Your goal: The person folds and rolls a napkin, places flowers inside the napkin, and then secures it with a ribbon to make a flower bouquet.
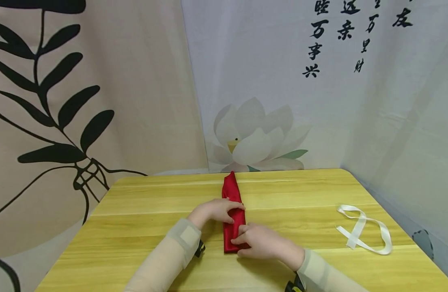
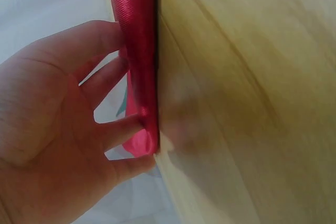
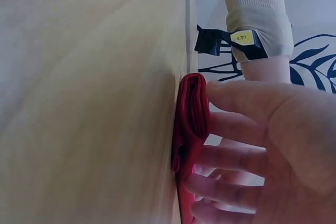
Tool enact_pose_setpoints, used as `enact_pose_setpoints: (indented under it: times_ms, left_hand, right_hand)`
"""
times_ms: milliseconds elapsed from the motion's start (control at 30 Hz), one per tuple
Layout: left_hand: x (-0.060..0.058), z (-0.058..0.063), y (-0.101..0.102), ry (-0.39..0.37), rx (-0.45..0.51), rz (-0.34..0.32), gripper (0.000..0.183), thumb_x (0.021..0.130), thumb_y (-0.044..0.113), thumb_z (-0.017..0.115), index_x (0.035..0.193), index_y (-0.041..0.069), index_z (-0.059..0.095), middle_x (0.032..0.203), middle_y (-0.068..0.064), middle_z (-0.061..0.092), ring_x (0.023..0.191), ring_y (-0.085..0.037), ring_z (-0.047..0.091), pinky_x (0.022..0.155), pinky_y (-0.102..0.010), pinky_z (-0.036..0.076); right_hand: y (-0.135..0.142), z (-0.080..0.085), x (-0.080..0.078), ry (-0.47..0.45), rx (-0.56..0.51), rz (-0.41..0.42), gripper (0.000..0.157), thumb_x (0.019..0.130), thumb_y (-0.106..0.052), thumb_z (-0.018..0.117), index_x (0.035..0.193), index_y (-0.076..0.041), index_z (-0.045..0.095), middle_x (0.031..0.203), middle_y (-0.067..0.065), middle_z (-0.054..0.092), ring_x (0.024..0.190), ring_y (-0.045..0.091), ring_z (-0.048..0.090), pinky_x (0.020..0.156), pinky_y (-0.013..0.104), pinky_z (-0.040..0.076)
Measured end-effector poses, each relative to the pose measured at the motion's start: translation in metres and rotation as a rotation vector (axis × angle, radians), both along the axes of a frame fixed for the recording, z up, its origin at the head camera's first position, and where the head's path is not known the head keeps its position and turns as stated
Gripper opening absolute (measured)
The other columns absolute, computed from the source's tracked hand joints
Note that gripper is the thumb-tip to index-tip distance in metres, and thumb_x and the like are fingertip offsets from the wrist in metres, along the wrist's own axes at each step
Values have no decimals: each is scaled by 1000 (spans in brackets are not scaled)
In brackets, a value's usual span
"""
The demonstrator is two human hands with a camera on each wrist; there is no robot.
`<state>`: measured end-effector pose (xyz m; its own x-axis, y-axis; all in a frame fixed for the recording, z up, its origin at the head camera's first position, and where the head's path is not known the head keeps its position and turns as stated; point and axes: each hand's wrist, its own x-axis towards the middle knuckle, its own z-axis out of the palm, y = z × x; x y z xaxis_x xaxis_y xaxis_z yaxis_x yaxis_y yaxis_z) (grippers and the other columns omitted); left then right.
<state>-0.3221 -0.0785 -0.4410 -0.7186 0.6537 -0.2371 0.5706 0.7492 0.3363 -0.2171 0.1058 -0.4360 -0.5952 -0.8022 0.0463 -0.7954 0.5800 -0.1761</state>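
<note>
Red cloth [image 1: 239,219], one, folded in layers into a narrow strip; lies lengthwise on the wooden table [image 1: 154,227], far end reaching the far edge. Probable faults: layers springing apart should you lift your fingers, the glossy face looking slick; strip skewing if you press unevenly; far end loosening, neither hand touching it. Your left hand [image 1: 217,209]: reaching across from the left, fingers spread and lightly bent, touching the cloth's middle. Your right hand [image 1: 262,241]: lower, fingers extended against the near end. Neither is clenched. White ribbon [image 1: 356,233]: well apart, right.
</note>
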Motion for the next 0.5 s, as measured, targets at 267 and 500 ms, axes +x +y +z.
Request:
enact_pose_setpoints:
  times_ms: [267,500]
  left_hand:
    - [4,6,2,30,-40,-39,52,92,36,65,141,24,51,146,1,45,133,-20,41,107,-49,31]
    - [-17,-5,5,-14,-95,107,58,97,51,45,150,27,38,157,2,29,145,-27,20,111,-61,12]
  right_hand:
    - [0,0,5,7,0,32,31,86,-32,73,114,-19,74,89,-11,53,80,3,50,73,17,42]
    - [1,1,4,-36,-6,32,32,87,-31,72,116,-19,73,87,-12,50,75,1,44,68,16,38]
